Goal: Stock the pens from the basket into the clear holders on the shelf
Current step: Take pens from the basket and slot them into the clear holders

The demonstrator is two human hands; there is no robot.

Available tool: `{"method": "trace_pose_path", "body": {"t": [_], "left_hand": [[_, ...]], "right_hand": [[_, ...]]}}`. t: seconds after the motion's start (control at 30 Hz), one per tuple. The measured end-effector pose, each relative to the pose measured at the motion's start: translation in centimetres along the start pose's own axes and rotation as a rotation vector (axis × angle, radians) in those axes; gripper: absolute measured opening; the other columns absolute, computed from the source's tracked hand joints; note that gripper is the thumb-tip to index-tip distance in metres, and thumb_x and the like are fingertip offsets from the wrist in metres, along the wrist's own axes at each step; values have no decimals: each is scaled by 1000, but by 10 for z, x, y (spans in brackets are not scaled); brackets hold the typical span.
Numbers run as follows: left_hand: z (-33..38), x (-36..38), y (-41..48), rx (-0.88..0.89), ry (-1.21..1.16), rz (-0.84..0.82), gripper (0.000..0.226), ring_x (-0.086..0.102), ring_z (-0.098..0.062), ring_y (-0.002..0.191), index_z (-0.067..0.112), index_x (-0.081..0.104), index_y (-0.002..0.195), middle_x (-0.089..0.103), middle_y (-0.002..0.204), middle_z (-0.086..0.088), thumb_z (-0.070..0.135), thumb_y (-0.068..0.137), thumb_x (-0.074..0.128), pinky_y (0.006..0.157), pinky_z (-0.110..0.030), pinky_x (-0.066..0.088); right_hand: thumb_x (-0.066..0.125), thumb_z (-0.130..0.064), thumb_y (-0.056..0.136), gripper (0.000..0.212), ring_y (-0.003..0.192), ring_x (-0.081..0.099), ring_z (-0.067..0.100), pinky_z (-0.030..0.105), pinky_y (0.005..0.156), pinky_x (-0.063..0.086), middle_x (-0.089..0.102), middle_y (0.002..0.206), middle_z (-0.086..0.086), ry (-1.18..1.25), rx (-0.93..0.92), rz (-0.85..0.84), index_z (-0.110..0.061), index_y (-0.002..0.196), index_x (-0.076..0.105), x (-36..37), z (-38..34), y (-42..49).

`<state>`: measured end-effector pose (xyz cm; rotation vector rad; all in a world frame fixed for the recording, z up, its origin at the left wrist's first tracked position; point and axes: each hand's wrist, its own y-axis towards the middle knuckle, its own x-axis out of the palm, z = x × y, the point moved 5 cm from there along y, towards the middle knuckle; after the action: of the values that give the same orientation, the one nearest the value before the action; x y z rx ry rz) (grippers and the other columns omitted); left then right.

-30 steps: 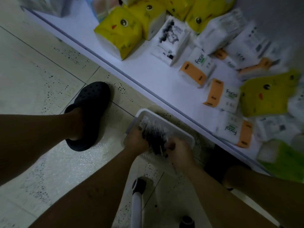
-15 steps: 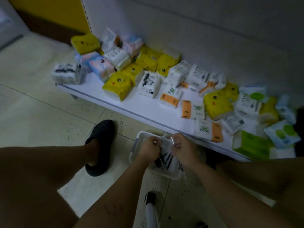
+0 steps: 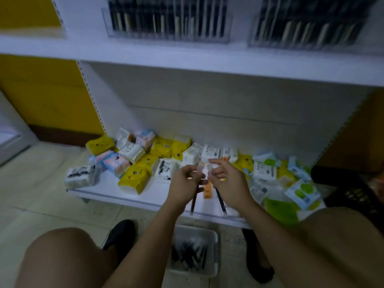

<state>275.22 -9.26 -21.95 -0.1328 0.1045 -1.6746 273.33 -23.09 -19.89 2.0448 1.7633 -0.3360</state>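
My left hand [image 3: 185, 182] grips a dark pen [image 3: 193, 201] near its clear cap, the barrel hanging down. Close beside it, my right hand [image 3: 228, 181] pinches a second dark pen [image 3: 220, 201] the same way. Both hands are raised in front of the low shelf. The white basket [image 3: 214, 235] sits on the floor between my knees, with several dark pens [image 3: 190, 255] lying in it. Two clear holders [image 3: 166, 37] [image 3: 307, 43] filled with upright pens stand on the upper shelf, blurred.
The bottom shelf [image 3: 158, 196] is strewn with several tissue packs, yellow [image 3: 135, 178], white and green. The upper shelf board [image 3: 187, 59] juts out above my hands. Black shoes [image 3: 120, 233] stand on the tiled floor. A black crate [image 3: 353, 190] sits at right.
Both hands have risen out of the basket, each bringing up a pen. My view has tilted up, revealing the upper shelf and its clear holders.
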Motion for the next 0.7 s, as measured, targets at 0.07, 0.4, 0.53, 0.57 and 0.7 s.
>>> {"method": "trace_pose_path", "body": {"t": [0.07, 0.4, 0.53, 0.57, 0.7], "left_hand": [[35, 10, -3, 67, -36, -23, 19, 72, -27, 80, -1, 59, 106, 66, 94, -19, 13, 94, 59, 74, -45, 58], [197, 100, -38, 513, 105, -197, 39, 61, -12, 70, 20, 63, 112, 59, 77, -6, -2, 81, 71, 69, -26, 56], [253, 131, -53, 663, 153, -189, 39, 67, -16, 76, 24, 63, 116, 67, 92, -6, 3, 84, 70, 64, -23, 57], [267, 138, -55, 708, 186, -176, 37, 68, -13, 76, 25, 64, 114, 68, 92, -2, 6, 83, 71, 65, -25, 58], [316, 166, -57, 831, 276, -146, 37, 66, -11, 80, 31, 63, 112, 65, 93, 5, 15, 81, 75, 68, -30, 59]], "right_hand": [[68, -13, 89, 34, 79, 62, -2, 5, 67, 44, 63, 82, -13, -2, -64, 89, -33, 115, 62, -29, -19, 0], [70, -15, 87, 38, 82, 65, 6, 22, 72, 53, 64, 93, -16, 22, -238, 367, -42, 111, 59, -187, -113, -13], [71, -9, 85, 39, 80, 68, 11, 39, 78, 58, 64, 99, -13, 76, -320, 431, -42, 104, 62, -241, -145, -14], [72, -8, 84, 40, 78, 69, 11, 41, 77, 58, 65, 98, -12, 83, -338, 452, -41, 103, 62, -252, -153, -13], [73, -12, 83, 37, 80, 68, 6, 28, 74, 58, 63, 99, -15, 78, -403, 503, -37, 108, 60, -288, -180, -7]]}}
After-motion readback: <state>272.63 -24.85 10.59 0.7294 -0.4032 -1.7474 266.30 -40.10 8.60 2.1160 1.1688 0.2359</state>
